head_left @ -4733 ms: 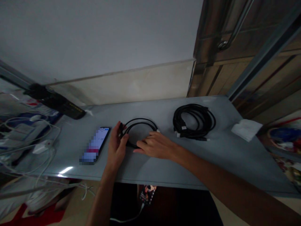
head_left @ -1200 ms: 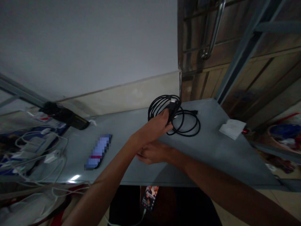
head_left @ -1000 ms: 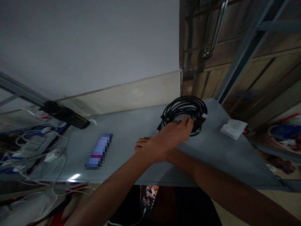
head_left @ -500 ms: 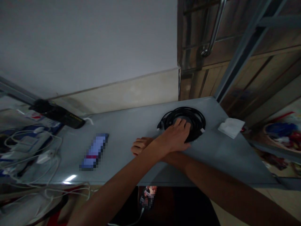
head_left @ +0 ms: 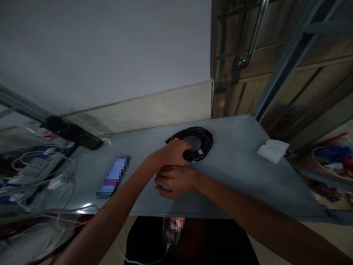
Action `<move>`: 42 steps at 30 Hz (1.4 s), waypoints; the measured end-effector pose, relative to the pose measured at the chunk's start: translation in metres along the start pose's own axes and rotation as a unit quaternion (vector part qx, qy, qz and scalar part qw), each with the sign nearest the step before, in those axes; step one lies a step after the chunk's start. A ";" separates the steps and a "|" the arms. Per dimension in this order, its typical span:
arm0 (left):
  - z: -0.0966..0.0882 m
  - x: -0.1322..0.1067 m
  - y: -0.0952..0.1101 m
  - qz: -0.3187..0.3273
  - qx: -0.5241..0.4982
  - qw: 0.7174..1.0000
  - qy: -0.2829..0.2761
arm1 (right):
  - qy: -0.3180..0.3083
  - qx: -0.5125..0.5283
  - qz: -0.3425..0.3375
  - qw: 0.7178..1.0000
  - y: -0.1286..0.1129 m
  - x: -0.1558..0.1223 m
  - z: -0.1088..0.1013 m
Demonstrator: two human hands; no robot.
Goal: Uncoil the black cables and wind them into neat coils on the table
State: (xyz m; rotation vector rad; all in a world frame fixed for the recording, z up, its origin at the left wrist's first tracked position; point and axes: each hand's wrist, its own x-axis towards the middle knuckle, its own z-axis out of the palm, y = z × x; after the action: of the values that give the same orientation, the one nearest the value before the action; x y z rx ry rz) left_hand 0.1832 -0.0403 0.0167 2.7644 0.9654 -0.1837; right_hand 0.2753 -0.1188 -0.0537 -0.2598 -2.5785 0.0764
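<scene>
A coil of black cable (head_left: 208, 141) lies on the grey tabletop (head_left: 234, 176), with a pale connector end (head_left: 200, 151) showing on its near side. My left hand (head_left: 176, 151) is closed on the coil's left part; its fingertips are partly hidden. Just below it, my right hand (head_left: 176, 182) rests by the tabletop with its fingers curled in. Whether anything is inside those fingers is hidden from me.
A phone (head_left: 114, 176) lies to the left, a black object with yellow lettering (head_left: 82, 138) behind it. White cables and a power strip (head_left: 35, 167) crowd the far left. White tissue (head_left: 273, 150) sits at right. Another phone (head_left: 173, 230) is below the table edge, on my lap.
The cable coil has shifted left along with my left hand. My forearms no longer cross as much, and my right hand now shows in front of the left one.
</scene>
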 end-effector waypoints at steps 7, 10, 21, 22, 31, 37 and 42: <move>0.025 -0.069 -0.035 -0.068 0.016 0.994 0.082 | 0.191 -0.007 0.131 0.973 0.015 -0.006 -0.023; 0.039 -0.088 -0.029 -0.056 0.004 0.991 0.118 | 0.288 -0.012 0.257 0.922 0.033 -0.011 -0.028; 0.057 -0.126 -0.012 -0.078 -0.002 0.970 0.232 | 0.274 -0.053 0.392 0.876 0.062 -0.020 -0.024; 0.061 -0.133 -0.015 -0.091 -0.010 0.961 0.259 | 0.270 -0.054 0.397 0.876 0.063 -0.021 -0.025; 0.105 -0.150 -0.047 -0.283 -0.327 0.795 0.425 | 0.199 -0.034 0.450 0.870 0.072 -0.028 -0.020; 0.091 -0.106 -0.060 -0.282 -0.410 0.757 0.424 | 0.175 0.048 0.470 0.864 0.078 -0.031 -0.023; 0.082 -0.085 -0.051 -0.298 -0.470 0.698 0.450 | 0.187 0.078 0.496 0.844 0.082 -0.034 -0.024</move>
State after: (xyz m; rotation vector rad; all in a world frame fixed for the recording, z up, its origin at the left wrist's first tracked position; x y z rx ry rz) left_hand 0.0815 -0.0713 -0.0550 1.3918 1.5134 1.3010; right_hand 0.3302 -0.0450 -0.0594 -1.3661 -1.7876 0.5446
